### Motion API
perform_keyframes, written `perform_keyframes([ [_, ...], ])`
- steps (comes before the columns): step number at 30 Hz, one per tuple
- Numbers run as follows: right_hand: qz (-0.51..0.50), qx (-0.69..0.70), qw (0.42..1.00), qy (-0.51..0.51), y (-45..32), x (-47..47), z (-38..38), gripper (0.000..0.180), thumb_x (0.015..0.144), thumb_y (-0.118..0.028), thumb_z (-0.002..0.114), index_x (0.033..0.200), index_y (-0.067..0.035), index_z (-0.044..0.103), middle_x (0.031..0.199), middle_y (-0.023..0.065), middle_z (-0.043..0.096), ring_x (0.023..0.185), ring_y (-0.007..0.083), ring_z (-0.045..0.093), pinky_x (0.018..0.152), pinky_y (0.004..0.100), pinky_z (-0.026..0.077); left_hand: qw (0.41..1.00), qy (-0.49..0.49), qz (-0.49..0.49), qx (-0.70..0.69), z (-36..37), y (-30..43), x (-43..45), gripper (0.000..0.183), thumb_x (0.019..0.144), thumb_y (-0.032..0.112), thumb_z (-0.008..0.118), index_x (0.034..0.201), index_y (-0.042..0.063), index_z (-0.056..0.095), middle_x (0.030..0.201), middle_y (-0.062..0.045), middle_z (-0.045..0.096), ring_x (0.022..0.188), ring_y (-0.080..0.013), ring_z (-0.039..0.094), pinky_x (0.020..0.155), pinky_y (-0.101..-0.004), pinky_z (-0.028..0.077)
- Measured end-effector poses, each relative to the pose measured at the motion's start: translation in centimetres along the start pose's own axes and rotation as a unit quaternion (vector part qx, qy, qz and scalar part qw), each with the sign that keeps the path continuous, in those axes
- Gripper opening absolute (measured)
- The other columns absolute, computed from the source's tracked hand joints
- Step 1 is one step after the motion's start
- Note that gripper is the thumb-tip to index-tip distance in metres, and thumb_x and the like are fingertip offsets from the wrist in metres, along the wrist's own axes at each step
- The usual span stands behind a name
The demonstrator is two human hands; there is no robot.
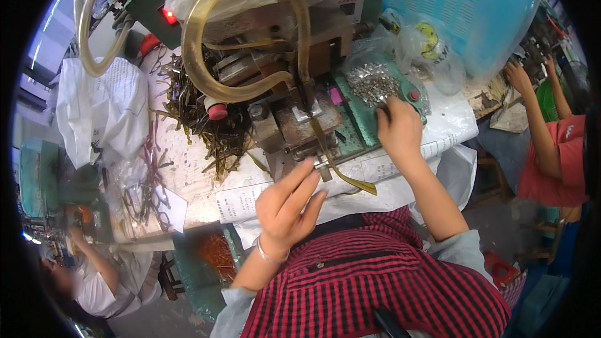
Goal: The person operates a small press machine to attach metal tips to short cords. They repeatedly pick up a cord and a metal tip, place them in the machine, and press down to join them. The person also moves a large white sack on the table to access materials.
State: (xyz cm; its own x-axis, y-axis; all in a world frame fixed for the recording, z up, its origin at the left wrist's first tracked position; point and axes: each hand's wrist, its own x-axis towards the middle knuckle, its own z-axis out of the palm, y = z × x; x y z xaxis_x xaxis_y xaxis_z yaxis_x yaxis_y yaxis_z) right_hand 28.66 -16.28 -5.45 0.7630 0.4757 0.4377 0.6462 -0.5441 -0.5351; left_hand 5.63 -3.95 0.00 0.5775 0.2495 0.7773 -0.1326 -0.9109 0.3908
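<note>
My left hand is in front of the press, palm down with its fingers apart and nothing seen in it. Its fingertips are close to a small metal bar at the press's front; contact is unclear. An olive-green strap runs from the press's metal die block and hangs over the front edge. My right hand reaches to a heap of small shiny metal pieces lying on clear plastic. Its thumb and fingertips are bent at the heap's near edge; whether they pinch a piece is hidden.
A thick clear hose loops over the press. Left of it lie a pile of olive straps, a red button and scissors. A blue plastic crate stands at back right. Co-workers sit at right and lower left.
</note>
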Motion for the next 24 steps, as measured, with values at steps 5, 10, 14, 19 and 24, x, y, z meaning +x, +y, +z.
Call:
perform_keyframes([
  [5,0.023,0.136,0.99,0.033,0.5,0.4,-1.0,0.01,0.089,-0.005,0.07,0.099,-0.002,0.07,0.092,0.0126,0.074,0.086,0.0275,0.072,0.084,0.0366,0.054,0.959,0.032,-0.28,-0.031,-5.1,-1.3,-3.6,0.021,0.087,-0.003,0.072,0.108,-0.001,0.072,0.105,-0.015,0.075,0.086,-0.0196,0.071,0.075,-0.0285,0.054],
  [10,0.002,0.173,0.984,0.043,-0.5,1.3,-0.6,0.012,0.087,-0.004,0.07,0.098,-0.004,0.075,0.094,0.012,0.074,0.089,0.0291,0.07,0.081,0.0379,0.053,0.974,-0.003,-0.226,-0.014,-3.4,-4.0,-2.4,0.009,0.089,-0.002,0.072,0.098,-0.001,0.073,0.083,-0.01,0.07,0.068,-0.0144,0.063,0.065,-0.0262,0.05],
  [14,0.021,0.149,0.987,0.058,1.9,-0.5,-0.7,0.013,0.087,-0.003,0.07,0.1,-0.003,0.075,0.096,0.0132,0.074,0.091,0.0295,0.07,0.084,0.0382,0.053,0.948,-0.016,-0.303,-0.095,1.1,-3.5,-5.5,0.011,0.089,0.001,0.074,0.1,-0.001,0.074,0.082,-0.009,0.071,0.065,-0.0144,0.062,0.062,-0.0254,0.049],
  [19,0.06,0.16,0.982,0.083,2.9,-2.5,-3.2,0.014,0.089,-0.002,0.07,0.101,-0.002,0.075,0.096,0.0116,0.074,0.092,0.0267,0.069,0.085,0.0354,0.053,0.935,-0.048,-0.341,-0.088,2.0,-4.4,-7.5,0.009,0.092,0.004,0.073,0.099,-0.001,0.074,0.083,-0.008,0.073,0.069,-0.0119,0.065,0.063,-0.0246,0.049],
  [24,-0.027,0.328,0.943,-0.049,-4.8,0.7,-5.4,0.012,0.089,0.0,0.07,0.101,-0.001,0.075,0.098,0.0098,0.074,0.094,0.0204,0.07,0.084,0.0315,0.052,0.877,-0.084,-0.424,-0.21,-0.6,-4.2,-4.6,0.013,0.098,0.01,0.07,0.103,-0.001,0.074,0.087,-0.006,0.075,0.077,-0.0097,0.069,0.064,-0.0224,0.049],
])
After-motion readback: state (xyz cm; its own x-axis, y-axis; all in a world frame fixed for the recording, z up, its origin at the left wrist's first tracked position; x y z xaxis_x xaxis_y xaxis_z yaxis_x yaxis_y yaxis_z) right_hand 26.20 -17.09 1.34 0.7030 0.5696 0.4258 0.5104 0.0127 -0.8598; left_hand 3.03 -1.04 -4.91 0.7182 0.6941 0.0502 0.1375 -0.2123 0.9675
